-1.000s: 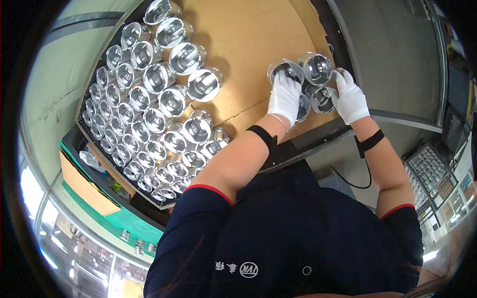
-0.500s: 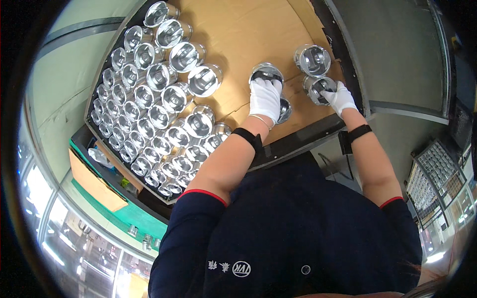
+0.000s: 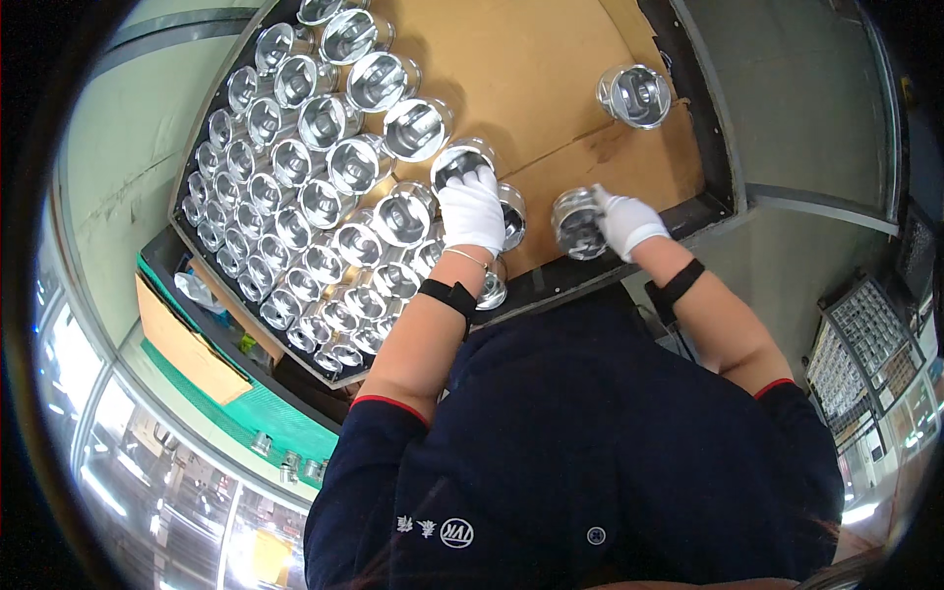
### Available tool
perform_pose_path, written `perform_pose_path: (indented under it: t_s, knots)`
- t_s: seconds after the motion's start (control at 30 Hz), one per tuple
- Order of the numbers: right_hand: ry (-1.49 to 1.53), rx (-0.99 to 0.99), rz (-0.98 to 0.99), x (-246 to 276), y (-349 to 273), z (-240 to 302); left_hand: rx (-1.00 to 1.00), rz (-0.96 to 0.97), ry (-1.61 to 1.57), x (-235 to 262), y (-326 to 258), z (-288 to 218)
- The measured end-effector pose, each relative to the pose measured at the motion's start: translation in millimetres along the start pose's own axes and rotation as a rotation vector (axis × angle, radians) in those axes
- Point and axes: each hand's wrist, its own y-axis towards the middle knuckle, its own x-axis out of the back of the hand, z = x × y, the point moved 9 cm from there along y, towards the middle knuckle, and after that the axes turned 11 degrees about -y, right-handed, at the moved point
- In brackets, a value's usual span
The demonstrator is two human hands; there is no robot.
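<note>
While rows of shiny pistons [image 3: 324, 187] fill the tray's [image 3: 703, 118] left, one piston [image 3: 460, 162] is gripped by the left hand [image 3: 472, 208] beside them; another [image 3: 577, 222] is held by the right hand [image 3: 629, 222], nearer the edge.

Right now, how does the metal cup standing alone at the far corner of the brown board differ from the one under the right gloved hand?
The lone metal cup stands untouched, apart from the rest; the near metal cup is gripped at its rim by the right hand. The lone one sits far up the cardboard sheet; the near one sits at its near edge. Both are shiny, round and open-topped.
</note>
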Motion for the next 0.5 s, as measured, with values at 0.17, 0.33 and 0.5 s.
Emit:
perform_pose_path:
  t_s: [0.17, 0.33, 0.5]
  knots:
    - [-0.117, 0.156, 0.129, -44.2, 0.4, 75.4, 0.025, 0.003, -0.261, 25.5, -13.5, 10.3]
    - [-0.116, 0.178, 0.153, -49.5, -3.9, 90.1, -0.019, -0.239, -0.541, 50.8, -52.0, 49.5]
    - [-0.124, 0.198, 0.165, -44.7, -6.9, 107.9, -0.005, -0.222, -0.711, 45.2, -100.3, 85.5]
